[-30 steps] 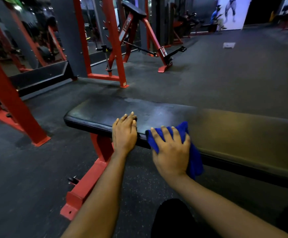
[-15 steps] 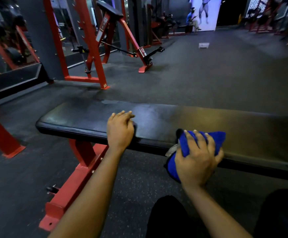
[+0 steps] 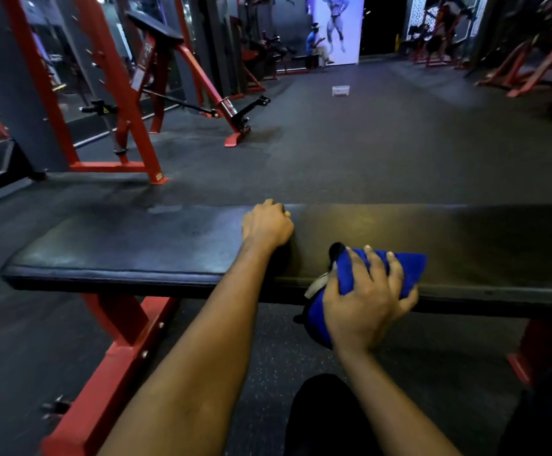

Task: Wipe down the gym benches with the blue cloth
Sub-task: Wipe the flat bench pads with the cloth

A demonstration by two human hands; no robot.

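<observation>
Right hand (image 3: 366, 304): fingers splayed and curled round the bunched blue cloth (image 3: 409, 268), pressing it on the near edge of the gym bench (image 3: 120, 251), with part hanging below. Left hand (image 3: 266, 225) braces on the pad; can't tell if its fingers hook the far edge. Suggest flattening the cloth, then even pressure, overlapping strokes and the side edge too.

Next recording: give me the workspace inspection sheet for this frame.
Surface: black bench pad on a red frame, patchy sheen at its left end.
Job's things: blue cloth, bunched, on the pad's near edge.
Clutter: small white item on the floor, far off.
Hands: left hand on the pad, fingers bent over its far edge; right hand grips the cloth.
Cables: nothing seen.
Surroundings: red rack at left; a person far back.
</observation>
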